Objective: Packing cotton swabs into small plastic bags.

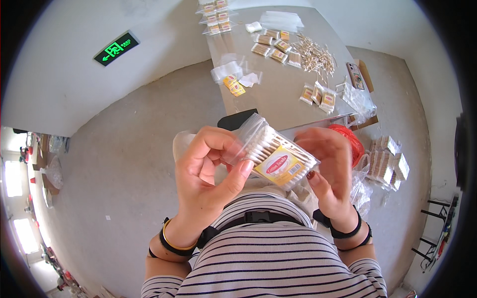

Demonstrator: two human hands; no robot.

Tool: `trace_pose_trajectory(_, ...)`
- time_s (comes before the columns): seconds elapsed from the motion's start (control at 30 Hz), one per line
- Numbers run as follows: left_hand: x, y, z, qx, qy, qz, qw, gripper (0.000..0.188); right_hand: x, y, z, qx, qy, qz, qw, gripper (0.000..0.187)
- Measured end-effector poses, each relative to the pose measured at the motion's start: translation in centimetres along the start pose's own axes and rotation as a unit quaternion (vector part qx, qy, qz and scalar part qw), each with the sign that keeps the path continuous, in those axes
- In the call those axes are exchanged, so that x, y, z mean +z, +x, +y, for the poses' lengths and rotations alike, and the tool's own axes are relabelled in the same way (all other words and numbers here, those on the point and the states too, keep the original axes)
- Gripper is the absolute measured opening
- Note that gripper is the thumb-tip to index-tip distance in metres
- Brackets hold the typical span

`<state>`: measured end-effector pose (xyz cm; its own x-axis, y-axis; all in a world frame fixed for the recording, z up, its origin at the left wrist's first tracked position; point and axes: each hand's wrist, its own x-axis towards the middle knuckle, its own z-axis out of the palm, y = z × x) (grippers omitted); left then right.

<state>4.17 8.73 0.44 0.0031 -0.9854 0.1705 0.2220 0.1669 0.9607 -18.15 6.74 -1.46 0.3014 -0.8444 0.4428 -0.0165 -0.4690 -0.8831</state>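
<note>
A clear plastic pack of cotton swabs (285, 164) with a yellow and red label is tilted in front of my body. Its open-looking flap of film rises at the upper left. My left hand (203, 171) grips the pack's left end between thumb and curled fingers. At the right end, my right hand (330, 164) is closed, its thumb at the lower corner; its fingers are slightly blurred and partly behind the pack. White swab tips show along the upper left and lower right ends.
Ahead is a metal table (278, 104) bearing loose swabs (315, 54), filled packs (327, 101), yellow labels (233, 85), clear bags (280, 21) and a phone (355, 75). A red plastic bag (350, 141) and stacked packs (385, 161) lie right of my knees. A black stool edge (237, 119) sits below the table.
</note>
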Motion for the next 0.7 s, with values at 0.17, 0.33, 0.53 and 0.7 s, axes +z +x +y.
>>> trace_pose_trajectory(0.17, 0.1, -0.1, -0.8, 0.033, 0.044, 0.007, 0.998, 0.022, 1.2, -0.3, -0.6, 0.206, 0.225, -0.061, 0.950, 0.047)
trace_pose_trajectory(0.33, 0.2, 0.1, -1.1, 0.038, 0.075, 0.017, 0.996, 0.024, 1.4, -0.1, -0.7, 0.214, 0.200, -0.047, 0.955, 0.053)
trace_pose_trajectory(0.53, 0.4, 0.0, -1.3, 0.026, 0.061, 0.016, 0.998, 0.025, 1.2, 0.0, -0.5, 0.215, 0.187, -0.057, 0.957, 0.055)
trace_pose_trajectory(0.7, 0.4, 0.1, -1.5, 0.003, 0.044, 0.022, 0.999, 0.024, 1.0, 0.0, -0.3, 0.204, 0.154, -0.071, 0.964, 0.052)
